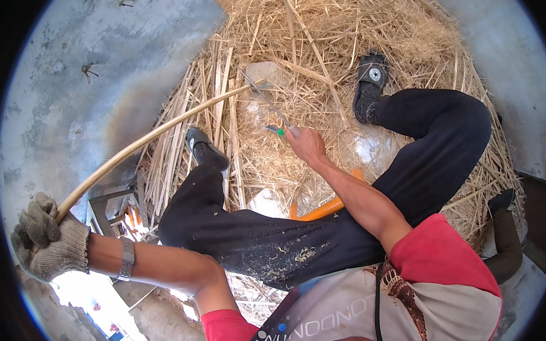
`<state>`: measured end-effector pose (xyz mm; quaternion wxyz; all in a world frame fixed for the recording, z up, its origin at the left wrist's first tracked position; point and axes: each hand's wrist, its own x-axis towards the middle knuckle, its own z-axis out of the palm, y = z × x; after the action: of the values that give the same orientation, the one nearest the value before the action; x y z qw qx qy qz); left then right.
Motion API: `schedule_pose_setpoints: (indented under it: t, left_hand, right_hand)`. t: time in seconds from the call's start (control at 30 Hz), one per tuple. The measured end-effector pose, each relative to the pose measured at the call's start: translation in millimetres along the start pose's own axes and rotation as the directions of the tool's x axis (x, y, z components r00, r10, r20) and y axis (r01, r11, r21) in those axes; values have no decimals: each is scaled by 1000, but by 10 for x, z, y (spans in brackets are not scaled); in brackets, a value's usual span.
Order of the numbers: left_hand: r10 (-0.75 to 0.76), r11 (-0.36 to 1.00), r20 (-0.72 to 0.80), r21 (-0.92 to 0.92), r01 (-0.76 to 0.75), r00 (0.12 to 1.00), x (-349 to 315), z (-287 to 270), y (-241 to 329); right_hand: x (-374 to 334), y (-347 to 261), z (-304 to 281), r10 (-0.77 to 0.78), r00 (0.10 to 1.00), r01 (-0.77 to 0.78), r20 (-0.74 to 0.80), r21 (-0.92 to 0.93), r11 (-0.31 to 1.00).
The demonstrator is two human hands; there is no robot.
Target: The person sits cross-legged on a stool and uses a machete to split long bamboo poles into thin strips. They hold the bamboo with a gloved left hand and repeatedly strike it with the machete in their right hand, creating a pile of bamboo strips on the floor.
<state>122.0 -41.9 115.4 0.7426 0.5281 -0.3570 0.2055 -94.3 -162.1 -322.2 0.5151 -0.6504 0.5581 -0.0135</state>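
Note:
My left hand [50,238], in a knitted work glove with a wristwatch at the wrist, is closed around the near end of a long, slightly bent bamboo strip [152,134]. The strip slants away to the right, its far tip above the shavings. My bare right hand [307,143] grips a knife [274,109] with a long, thin blade that points away and to the left. That blade crosses the strip near its far end; I cannot tell whether they touch. A small green piece with a short grey tip [275,130] shows beside my right fingers, its kind unclear.
Straw-like shavings [339,21] and split strips [218,106] cover the floor between and beyond my sandalled feet. An orange plastic seat [323,210] shows under my legs. A grey concrete wall [109,49] rises at the left. A dark limb-like shape [505,239] lies at the right.

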Motion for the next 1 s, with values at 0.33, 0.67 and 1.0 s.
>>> schedule_pose_setpoints:
  t: [0.33, 0.67, 1.0]
  left_hand:
    - [116, 981, -10, 161, -113, 993, -12, 460, -8]
    - [35, 964, 285, -264, 44, 958, 350, 325, -159]
    - [-42, 970, 254, -221, 100, 966, 758, 620, -367]
  right_hand:
    - [347, 355, -33, -23, 986, 15, -164, -47, 999]
    - [165, -19, -1, 14, 999, -12, -40, 65, 998]
    - [216, 243, 226, 81, 994, -65, -69, 209, 976]
